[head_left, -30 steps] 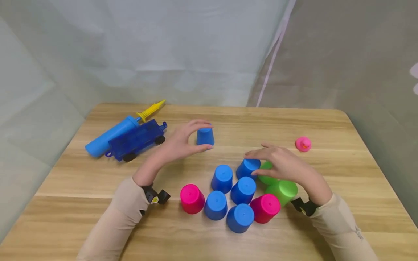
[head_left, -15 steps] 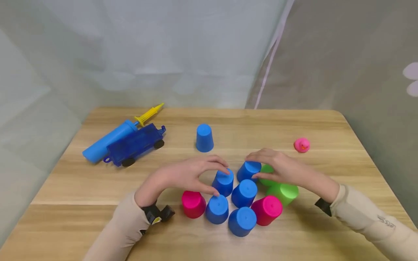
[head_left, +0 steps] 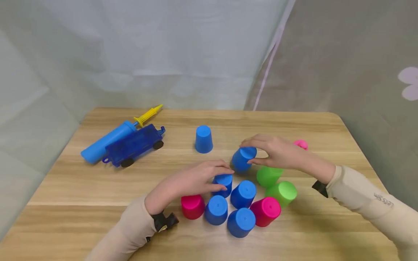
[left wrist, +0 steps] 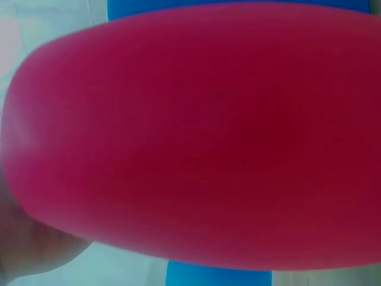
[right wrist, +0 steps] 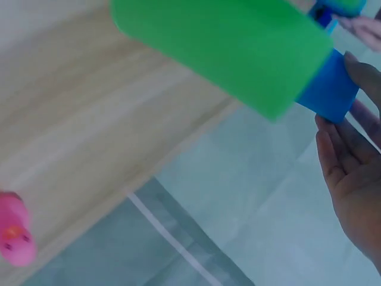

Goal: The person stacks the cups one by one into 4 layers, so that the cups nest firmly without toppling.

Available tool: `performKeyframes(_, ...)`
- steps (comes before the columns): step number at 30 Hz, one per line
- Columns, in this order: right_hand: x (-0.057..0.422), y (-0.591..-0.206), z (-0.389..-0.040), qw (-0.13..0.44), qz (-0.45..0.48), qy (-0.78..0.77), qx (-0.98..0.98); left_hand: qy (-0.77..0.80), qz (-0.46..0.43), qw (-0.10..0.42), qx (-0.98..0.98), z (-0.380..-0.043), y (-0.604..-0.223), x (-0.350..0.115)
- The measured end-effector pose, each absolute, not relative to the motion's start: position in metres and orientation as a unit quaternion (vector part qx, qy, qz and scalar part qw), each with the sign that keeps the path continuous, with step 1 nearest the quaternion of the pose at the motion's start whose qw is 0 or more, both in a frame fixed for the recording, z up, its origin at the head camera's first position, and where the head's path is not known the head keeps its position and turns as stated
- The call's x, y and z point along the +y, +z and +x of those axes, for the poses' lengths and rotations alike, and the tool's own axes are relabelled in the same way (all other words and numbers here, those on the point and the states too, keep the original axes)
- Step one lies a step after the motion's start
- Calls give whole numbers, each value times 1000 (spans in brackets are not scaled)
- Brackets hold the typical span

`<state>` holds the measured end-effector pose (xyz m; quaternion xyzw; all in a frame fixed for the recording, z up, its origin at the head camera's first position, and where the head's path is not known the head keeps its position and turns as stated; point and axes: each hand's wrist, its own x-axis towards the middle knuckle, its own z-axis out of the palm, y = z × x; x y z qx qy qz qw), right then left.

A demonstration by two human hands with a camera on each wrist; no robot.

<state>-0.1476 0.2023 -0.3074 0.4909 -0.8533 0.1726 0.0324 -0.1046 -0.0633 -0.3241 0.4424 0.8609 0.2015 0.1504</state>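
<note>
The nearest blue cup [head_left: 241,222] is standing mouth-down on the wooden table [head_left: 55,228], a second blue cup [head_left: 216,210] sitting close to its left. A left pink cup [head_left: 193,208] and a right pink cup [head_left: 266,211] are flanking this pair, while a middle blue cup [head_left: 243,194] is standing just behind. Two green cups [head_left: 282,193] are bordering the cluster on the right.

The left hand [head_left: 200,177] is gripping the left-hand blue cup [head_left: 223,184], thumb along the near side, fingers at the upturned base. The right hand [head_left: 274,150] is pinching the right-hand blue cup [head_left: 242,160] between thumb and fingers; whether its rim is touching the table, I cannot tell.

All the cups are looking like moulded plastic: probably light, fairly stiff, somewhat slippery and hard to break. Because the walls are narrowing toward the base, opposed fingertips lower down would likely be gripping more securely, though close neighbours are limiting access.

Farther back, a pink toy [head_left: 301,144] is peeking past the right forearm, a lone blue cup [head_left: 204,139] is standing well apart, and a blue wagon [head_left: 134,145] is resting beside a blue pump [head_left: 102,145].
</note>
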Motion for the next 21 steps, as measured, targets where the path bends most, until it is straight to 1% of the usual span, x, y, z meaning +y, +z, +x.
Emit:
performKeyframes(2, 198, -303, -157, 41, 489, 175, -853, 202, 436, 155, 863, -104, -324, -63)
performKeyframes(5, 192, -300, -172, 40, 478, 179, -859, 198, 434, 152, 866, -102, -324, -61)
performKeyframes(10, 184, -300, -192, 15, 447, 186, -875, 184, 442, 137, 867, -98, -324, -56)
performKeyframes(16, 170, -304, -204, -20, 434, 150, -888, 192, 438, 142, 867, -98, -324, -54)
performKeyframes(21, 159, -308, -209, -30, 440, 145, -886, 192, 444, 136, 865, -98, -324, -54)
